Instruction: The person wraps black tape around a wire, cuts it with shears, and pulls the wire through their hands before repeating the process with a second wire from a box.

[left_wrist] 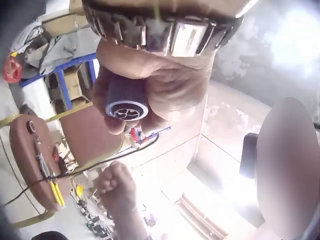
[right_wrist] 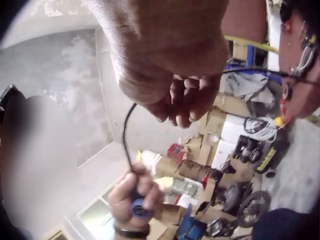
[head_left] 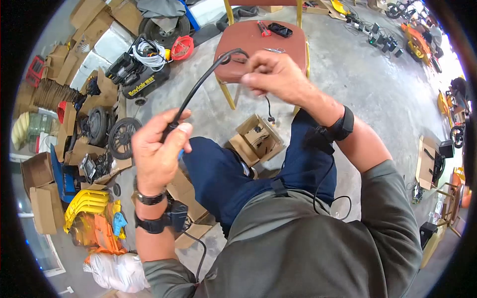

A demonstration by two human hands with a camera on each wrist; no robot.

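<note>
My left hand (head_left: 159, 149) grips a cylindrical connector (left_wrist: 127, 102) on the end of a black cable (head_left: 198, 82). The connector's round face, with a blue rim and several cells inside, points out of the fist in the left wrist view. From there the cable arcs up and across to my right hand (head_left: 278, 77), whose fingers curl around it in the right wrist view. Below the right hand a thinner cable end hangs with a small plug (head_left: 271, 120). The part of the cable inside each hand is hidden.
Ahead stands a brown chair (head_left: 233, 37) bearing a black device (head_left: 280, 30), a red tool (head_left: 264, 29) and pliers with yellow handles (left_wrist: 56, 192). An open cardboard box (head_left: 246, 149) sits between the knees. Boxes, wheels and an air compressor (head_left: 144, 82) crowd the left side.
</note>
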